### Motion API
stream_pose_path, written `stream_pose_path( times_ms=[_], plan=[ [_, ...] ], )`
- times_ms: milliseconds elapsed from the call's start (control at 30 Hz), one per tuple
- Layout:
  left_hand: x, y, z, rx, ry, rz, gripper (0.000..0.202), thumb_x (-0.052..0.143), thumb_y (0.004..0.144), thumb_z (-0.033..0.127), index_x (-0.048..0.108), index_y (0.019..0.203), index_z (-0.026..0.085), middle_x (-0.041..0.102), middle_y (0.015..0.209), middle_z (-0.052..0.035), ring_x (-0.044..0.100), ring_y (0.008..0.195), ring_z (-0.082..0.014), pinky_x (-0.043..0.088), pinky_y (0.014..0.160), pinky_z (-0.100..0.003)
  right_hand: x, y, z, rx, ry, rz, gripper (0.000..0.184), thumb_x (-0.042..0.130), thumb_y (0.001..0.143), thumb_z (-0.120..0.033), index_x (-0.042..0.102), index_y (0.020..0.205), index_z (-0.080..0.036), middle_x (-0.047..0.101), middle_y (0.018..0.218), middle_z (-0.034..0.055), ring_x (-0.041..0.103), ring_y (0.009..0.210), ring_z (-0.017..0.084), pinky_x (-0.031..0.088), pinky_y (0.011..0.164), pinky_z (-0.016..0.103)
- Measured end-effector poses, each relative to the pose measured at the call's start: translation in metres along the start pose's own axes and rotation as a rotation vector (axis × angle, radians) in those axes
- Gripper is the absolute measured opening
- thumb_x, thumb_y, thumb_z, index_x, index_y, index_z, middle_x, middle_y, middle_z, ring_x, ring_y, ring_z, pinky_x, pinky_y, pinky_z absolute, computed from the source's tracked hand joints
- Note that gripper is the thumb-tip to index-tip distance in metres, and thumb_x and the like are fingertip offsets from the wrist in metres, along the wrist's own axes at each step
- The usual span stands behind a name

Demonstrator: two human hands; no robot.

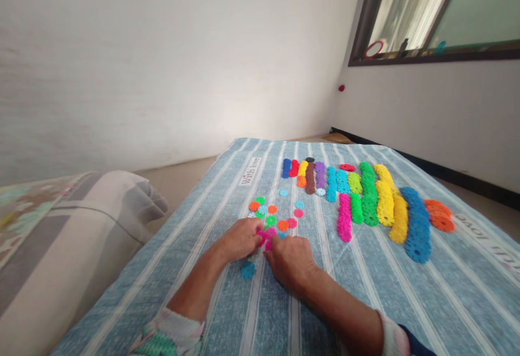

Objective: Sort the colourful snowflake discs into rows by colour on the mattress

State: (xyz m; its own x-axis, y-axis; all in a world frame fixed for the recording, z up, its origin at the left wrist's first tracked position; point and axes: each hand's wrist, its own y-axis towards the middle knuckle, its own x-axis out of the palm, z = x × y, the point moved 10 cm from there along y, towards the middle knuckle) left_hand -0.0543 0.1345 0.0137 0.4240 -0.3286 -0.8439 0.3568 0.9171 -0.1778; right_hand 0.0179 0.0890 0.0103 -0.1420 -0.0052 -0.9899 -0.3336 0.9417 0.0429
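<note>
My left hand (240,238) and my right hand (293,260) are close together on the striped cloth, fingers closed around small pink notched discs (271,232). Some of the fingertips are hidden, so how many discs each hand holds cannot be made out. Just beyond them lie loose discs: a green disc (271,220), an orange disc (283,225) and a pink-red disc (298,213) among several others. Nearer to me, below my left hand, is a blue disc (248,270).
Overlapping rows of discs sorted by colour lie on the right, including a blue row (417,226), a green row (369,196) and a pink row (344,218). The blue striped cloth (195,296) covers the surface. A covered bed or seat (93,226) stands at the left.
</note>
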Motion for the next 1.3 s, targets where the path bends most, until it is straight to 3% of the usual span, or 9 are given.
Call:
stream_pose_path(
  times_ms=[267, 400, 633, 833, 1100, 1300],
  plan=[
    [-0.002, 0.000, -0.003, -0.006, 0.038, 0.040, 0.011, 0.052, 0.069, 0.019, 0.045, 0.061, 0.019, 0.048, 0.050, 0.0055, 0.047, 0.052, -0.0124, 0.025, 0.050, -0.022, -0.003, -0.001, -0.002, -0.060, -0.052, -0.005, 0.027, 0.034, 0.088, -0.017, 0.062, 0.088, -0.014, 0.068, 0.075, 0.0148, 0.066, 0.069, 0.026, 0.045, 0.058, 0.032],
    [-0.001, -0.001, -0.003, 0.004, 0.019, 0.046, 0.009, 0.052, 0.067, 0.017, 0.046, 0.061, 0.020, 0.049, 0.051, 0.0052, 0.048, 0.053, -0.0128, 0.026, 0.051, -0.022, -0.009, 0.001, 0.008, -0.032, -0.015, 0.020, 0.026, 0.036, 0.088, -0.020, 0.061, 0.087, -0.015, 0.067, 0.073, 0.0128, 0.065, 0.068, 0.024, 0.039, 0.055, 0.029],
    [-0.004, -0.002, -0.003, -0.007, -0.022, 0.064, 0.006, 0.054, 0.064, 0.016, 0.049, 0.063, 0.019, 0.051, 0.052, 0.0045, 0.051, 0.056, -0.0136, 0.029, 0.052, -0.021, -0.015, 0.012, 0.048, 0.130, 0.259, 0.130, 0.029, 0.040, 0.087, -0.025, 0.064, 0.073, -0.016, 0.065, 0.067, 0.0051, 0.056, 0.062, 0.014, 0.028, 0.054, 0.024],
    [-0.004, -0.004, -0.004, -0.007, -0.051, 0.046, 0.007, 0.054, 0.061, 0.015, 0.048, 0.060, 0.019, 0.049, 0.049, 0.0057, 0.049, 0.052, -0.0121, 0.028, 0.051, -0.021, -0.007, 0.020, 0.049, 0.093, 0.498, 0.143, 0.030, 0.044, 0.083, -0.024, 0.061, 0.059, -0.016, 0.056, 0.056, -0.0005, 0.048, 0.056, 0.010, 0.028, 0.054, 0.020],
    [-0.004, -0.006, -0.015, -0.016, -0.122, -0.007, 0.008, 0.052, 0.065, 0.021, 0.048, 0.059, 0.018, 0.046, 0.040, 0.0076, 0.047, 0.042, -0.0103, 0.030, 0.046, -0.020, -0.004, 0.022, 0.039, 0.129, 0.294, 0.073, 0.028, 0.043, 0.088, -0.033, 0.067, 0.086, -0.018, 0.069, 0.079, 0.0061, 0.061, 0.073, 0.016, 0.033, 0.060, 0.023],
    [-0.014, -0.003, -0.023, -0.014, -0.169, 0.054, 0.014, 0.051, 0.069, 0.027, 0.050, 0.058, 0.018, 0.046, 0.038, 0.0072, 0.046, 0.039, -0.0098, 0.031, 0.044, -0.019, -0.002, 0.023, 0.035, 0.107, 0.191, 0.010, 0.033, 0.046, 0.086, -0.045, 0.065, 0.094, -0.019, 0.070, 0.087, 0.0083, 0.064, 0.082, 0.020, 0.037, 0.064, 0.026]
  ],
)
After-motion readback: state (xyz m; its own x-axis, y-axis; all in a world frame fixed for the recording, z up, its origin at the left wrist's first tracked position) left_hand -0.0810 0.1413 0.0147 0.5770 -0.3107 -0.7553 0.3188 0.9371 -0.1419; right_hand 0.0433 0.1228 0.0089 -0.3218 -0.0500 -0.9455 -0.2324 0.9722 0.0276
